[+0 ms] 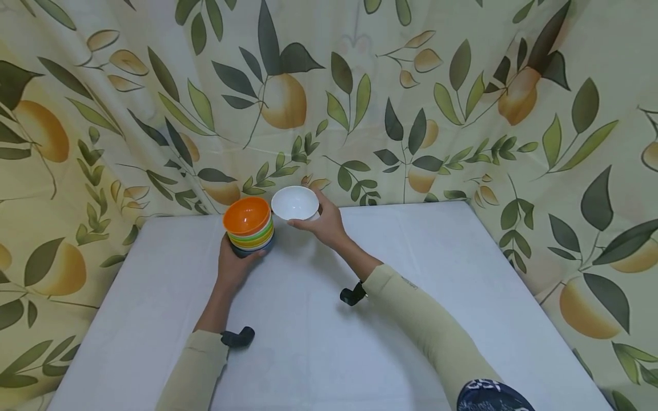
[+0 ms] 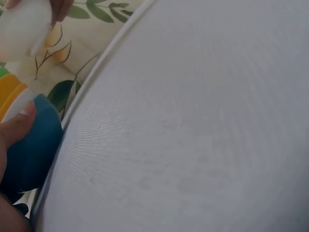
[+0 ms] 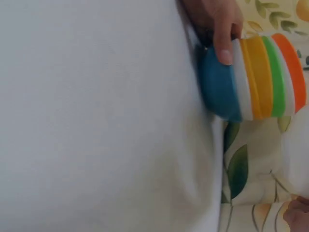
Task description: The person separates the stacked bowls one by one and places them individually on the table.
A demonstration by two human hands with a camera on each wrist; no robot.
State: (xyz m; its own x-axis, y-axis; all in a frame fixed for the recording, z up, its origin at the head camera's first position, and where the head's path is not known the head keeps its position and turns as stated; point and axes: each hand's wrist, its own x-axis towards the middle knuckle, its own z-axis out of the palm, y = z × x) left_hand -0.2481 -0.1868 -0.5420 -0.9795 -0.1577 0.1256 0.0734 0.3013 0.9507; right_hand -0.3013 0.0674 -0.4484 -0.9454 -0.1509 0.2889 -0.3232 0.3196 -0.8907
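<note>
My left hand (image 1: 236, 267) grips a stack of nested bowls near the far edge of the table, its thumb on the blue bowl (image 3: 216, 92) at the bottom. An orange bowl (image 1: 248, 216) tops the stack, with white, green and yellow bands of other bowls between. Just right of the stack, my right hand (image 1: 329, 224) holds a white bowl (image 1: 294, 202) by its right side, thumb at the near side and fingers behind. The white bowl's mouth faces up, close beside the orange rim. In the right wrist view, only part of the right hand shows at the lower corner.
A white cloth covers the table (image 1: 308, 331), whose far edge lies right behind the bowls. Beyond it hangs a curtain (image 1: 354, 142) printed with fruit and leaves. Small dark wrist cameras (image 1: 352, 294) stick out from both sleeves.
</note>
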